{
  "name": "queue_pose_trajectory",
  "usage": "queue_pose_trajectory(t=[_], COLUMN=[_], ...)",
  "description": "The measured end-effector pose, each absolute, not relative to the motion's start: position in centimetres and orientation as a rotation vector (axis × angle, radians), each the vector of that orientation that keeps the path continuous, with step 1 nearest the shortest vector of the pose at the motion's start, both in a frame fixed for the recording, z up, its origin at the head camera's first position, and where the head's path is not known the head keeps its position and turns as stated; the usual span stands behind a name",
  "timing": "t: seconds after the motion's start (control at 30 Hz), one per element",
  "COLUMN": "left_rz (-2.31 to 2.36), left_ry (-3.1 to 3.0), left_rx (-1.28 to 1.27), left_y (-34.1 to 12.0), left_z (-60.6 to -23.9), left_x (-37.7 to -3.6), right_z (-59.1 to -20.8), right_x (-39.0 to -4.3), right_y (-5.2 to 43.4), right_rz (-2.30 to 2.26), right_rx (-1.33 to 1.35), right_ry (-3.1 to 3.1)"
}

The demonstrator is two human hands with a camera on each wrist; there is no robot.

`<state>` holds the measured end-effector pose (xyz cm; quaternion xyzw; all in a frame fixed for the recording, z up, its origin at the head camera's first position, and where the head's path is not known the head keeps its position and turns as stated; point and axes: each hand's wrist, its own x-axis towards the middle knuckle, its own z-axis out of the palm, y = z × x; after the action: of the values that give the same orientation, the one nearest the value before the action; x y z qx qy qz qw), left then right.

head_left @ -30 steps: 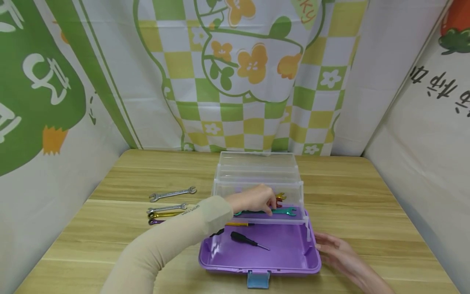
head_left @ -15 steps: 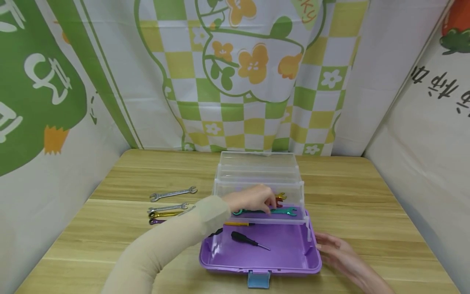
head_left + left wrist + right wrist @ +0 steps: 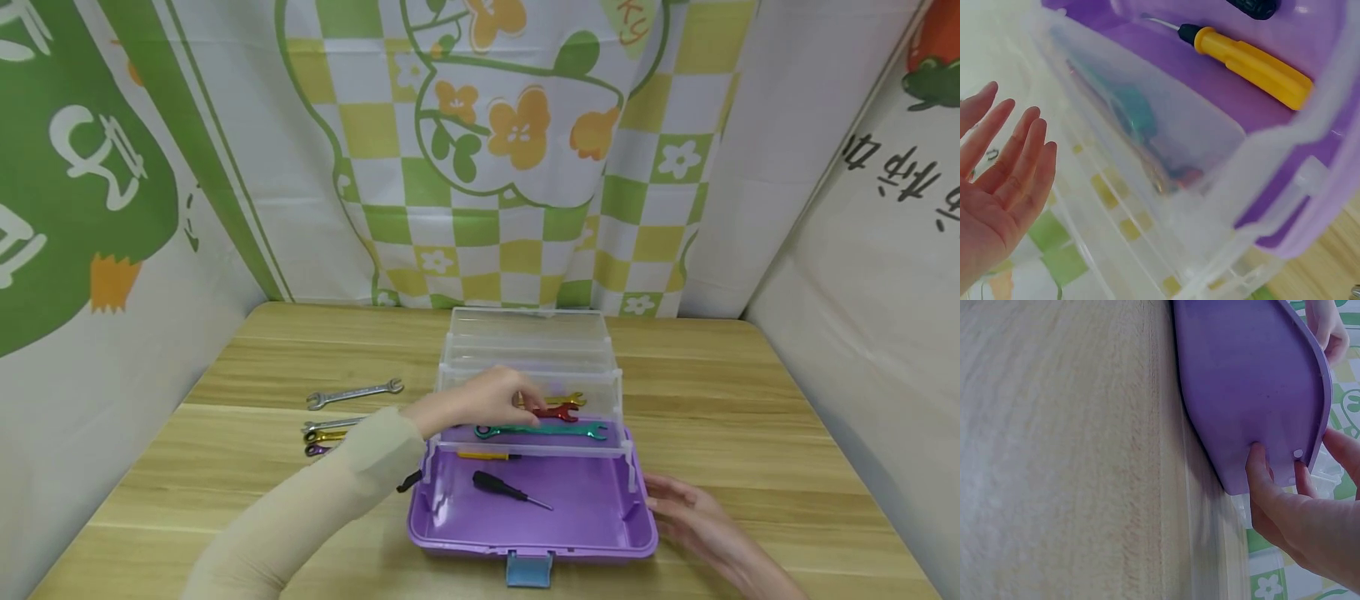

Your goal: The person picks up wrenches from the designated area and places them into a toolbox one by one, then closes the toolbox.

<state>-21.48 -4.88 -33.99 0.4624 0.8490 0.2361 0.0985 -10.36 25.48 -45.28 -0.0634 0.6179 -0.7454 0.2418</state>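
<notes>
While the right hand [image 3: 693, 518] steadies the toolbox [image 3: 592, 546], left hand [image 3: 480, 400] hovers, fingers loosely apart.
Red wrench [image 3: 553, 412] looks stiff, slick; best pinched mid-shank.

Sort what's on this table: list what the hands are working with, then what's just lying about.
In hand:
left hand, open over the clear tray
green wrench, red wrench
right hand touching the purple toolbox

Lying about:
black screwdriver, yellow screwdriver
silver wrench on the table
</notes>
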Motion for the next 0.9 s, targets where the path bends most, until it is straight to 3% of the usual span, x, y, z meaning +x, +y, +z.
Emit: queue_pose_trajectory(t=[0.9], left_rz=[1.341], left_ry=[2.688], left_rx=[1.055], left_y=[-14.0], left_z=[-35.7], left_x=[-18.2], right_z=[-45.3], right_x=[-10.4], right_y=[25.5], right_rz=[-2.041], right_rx=[-0.189], right_ry=[1.663])
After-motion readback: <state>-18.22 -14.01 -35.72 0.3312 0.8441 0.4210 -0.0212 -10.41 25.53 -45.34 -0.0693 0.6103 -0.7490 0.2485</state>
